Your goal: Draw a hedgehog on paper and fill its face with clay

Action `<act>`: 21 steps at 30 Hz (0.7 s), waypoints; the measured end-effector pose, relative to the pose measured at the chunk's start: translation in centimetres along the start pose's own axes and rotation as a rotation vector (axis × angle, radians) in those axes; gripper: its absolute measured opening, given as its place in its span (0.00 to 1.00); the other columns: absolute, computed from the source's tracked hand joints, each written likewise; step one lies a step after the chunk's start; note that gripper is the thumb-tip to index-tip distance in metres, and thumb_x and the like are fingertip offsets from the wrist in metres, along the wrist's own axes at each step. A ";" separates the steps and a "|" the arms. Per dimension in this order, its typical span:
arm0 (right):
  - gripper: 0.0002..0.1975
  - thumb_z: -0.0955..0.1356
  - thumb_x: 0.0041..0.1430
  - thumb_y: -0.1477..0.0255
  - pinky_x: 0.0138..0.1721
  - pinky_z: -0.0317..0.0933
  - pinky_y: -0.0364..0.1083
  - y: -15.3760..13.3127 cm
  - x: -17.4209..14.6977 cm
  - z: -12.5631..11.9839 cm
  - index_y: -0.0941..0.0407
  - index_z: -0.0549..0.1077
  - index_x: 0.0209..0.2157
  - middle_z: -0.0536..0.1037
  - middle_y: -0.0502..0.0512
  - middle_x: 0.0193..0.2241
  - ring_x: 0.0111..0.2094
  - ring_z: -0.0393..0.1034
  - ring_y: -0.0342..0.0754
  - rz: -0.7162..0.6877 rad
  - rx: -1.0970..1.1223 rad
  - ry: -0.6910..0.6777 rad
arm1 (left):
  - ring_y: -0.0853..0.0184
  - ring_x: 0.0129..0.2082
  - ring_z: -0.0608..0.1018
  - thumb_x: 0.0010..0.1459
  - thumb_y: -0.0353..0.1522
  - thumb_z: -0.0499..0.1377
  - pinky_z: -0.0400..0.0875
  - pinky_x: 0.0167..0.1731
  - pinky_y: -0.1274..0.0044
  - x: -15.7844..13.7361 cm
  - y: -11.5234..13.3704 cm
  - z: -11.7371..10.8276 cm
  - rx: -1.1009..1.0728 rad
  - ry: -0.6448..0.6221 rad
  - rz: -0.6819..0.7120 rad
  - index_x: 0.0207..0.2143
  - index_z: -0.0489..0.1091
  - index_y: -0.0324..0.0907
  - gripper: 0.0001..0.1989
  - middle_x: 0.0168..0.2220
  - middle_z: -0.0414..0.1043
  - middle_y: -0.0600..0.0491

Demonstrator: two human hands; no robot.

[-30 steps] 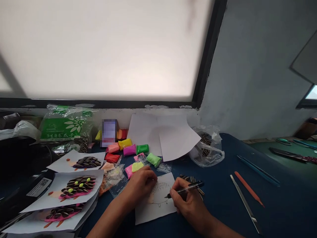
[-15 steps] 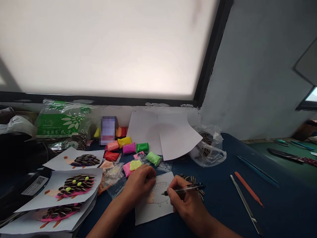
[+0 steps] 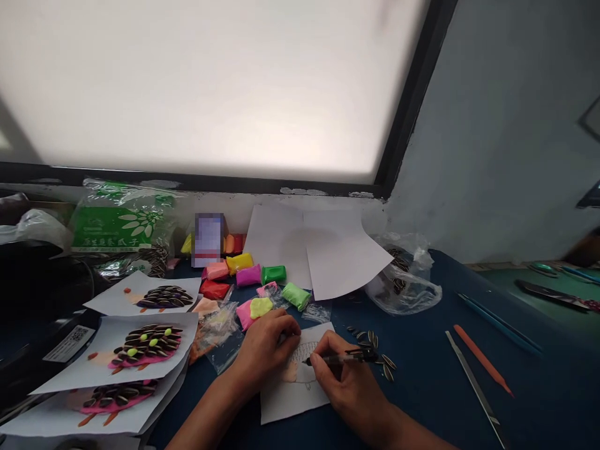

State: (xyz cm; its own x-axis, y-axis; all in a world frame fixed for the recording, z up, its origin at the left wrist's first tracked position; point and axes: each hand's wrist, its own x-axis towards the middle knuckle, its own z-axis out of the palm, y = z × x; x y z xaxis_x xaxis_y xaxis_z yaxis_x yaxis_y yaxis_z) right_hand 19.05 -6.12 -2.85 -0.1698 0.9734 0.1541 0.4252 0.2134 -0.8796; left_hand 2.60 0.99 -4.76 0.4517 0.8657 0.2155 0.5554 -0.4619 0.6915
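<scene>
A small sheet of white paper (image 3: 293, 409) lies in front of me on the blue tabletop. It bears a line drawing (image 3: 304, 355) of a spiny-backed animal with short legs; a peach-coloured patch (image 3: 289, 373) fills its left end. My right hand (image 3: 349, 381) is closed around a black pen (image 3: 340, 359), whose tip is at the spines. On the sheet's upper left rests my left hand (image 3: 269, 344), its fingers loosely bent, apart from the thumb and gripping nothing visible. Sunflower seeds (image 3: 370, 340) lie loose beyond my right hand. Part of the drawing is hidden behind both hands.
Finished seed hedgehogs on paper (image 3: 147, 344) lie at left. Colourful clay packets (image 3: 248, 275) and blank sheets (image 3: 344, 256) are behind my hands. A bag of seeds (image 3: 403, 281) stands at back right. Tweezers (image 3: 499, 324), an orange tool (image 3: 482, 359) and a metal blade (image 3: 473, 384) lie right.
The pen tip has shifted slightly up and left across the drawing, and my right hand has closed in on the left one. The whole view has turned a little left.
</scene>
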 end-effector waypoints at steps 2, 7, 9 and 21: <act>0.10 0.61 0.61 0.68 0.23 0.51 0.42 0.0 -0.1 0.0 0.55 0.61 0.26 0.60 0.46 0.21 0.22 0.55 0.42 0.006 -0.003 -0.003 | 0.68 0.31 0.70 0.54 0.29 0.56 0.60 0.31 0.78 0.0 0.0 0.0 0.008 0.005 -0.008 0.28 0.72 0.42 0.05 0.30 0.69 0.54; 0.09 0.61 0.62 0.68 0.23 0.52 0.42 0.0 -0.2 -0.2 0.55 0.62 0.27 0.61 0.46 0.21 0.22 0.57 0.42 0.026 -0.034 -0.019 | 0.68 0.30 0.70 0.53 0.28 0.57 0.59 0.30 0.78 0.0 0.0 0.0 0.021 0.012 -0.017 0.28 0.72 0.42 0.05 0.27 0.69 0.55; 0.10 0.61 0.62 0.68 0.24 0.52 0.42 0.1 -0.1 -0.2 0.55 0.62 0.27 0.62 0.46 0.21 0.22 0.57 0.43 0.032 -0.045 -0.020 | 0.68 0.29 0.70 0.53 0.28 0.57 0.59 0.30 0.78 0.0 -0.1 0.0 0.016 0.013 -0.016 0.28 0.72 0.42 0.05 0.27 0.69 0.55; 0.09 0.61 0.61 0.67 0.22 0.51 0.41 -0.1 0.0 -0.3 0.55 0.63 0.28 0.62 0.46 0.21 0.22 0.57 0.42 0.050 -0.051 -0.039 | 0.68 0.29 0.70 0.53 0.29 0.56 0.60 0.30 0.78 0.0 0.3 -0.1 0.013 0.012 -0.020 0.28 0.73 0.41 0.06 0.27 0.70 0.54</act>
State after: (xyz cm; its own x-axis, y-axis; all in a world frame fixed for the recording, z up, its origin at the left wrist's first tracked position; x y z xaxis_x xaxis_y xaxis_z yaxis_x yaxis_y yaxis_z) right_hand 19.24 -6.09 -2.63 -0.1812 0.9792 0.0916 0.4789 0.1692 -0.8614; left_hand 2.74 0.82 -4.49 0.4320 0.8770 0.2102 0.5735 -0.4470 0.6865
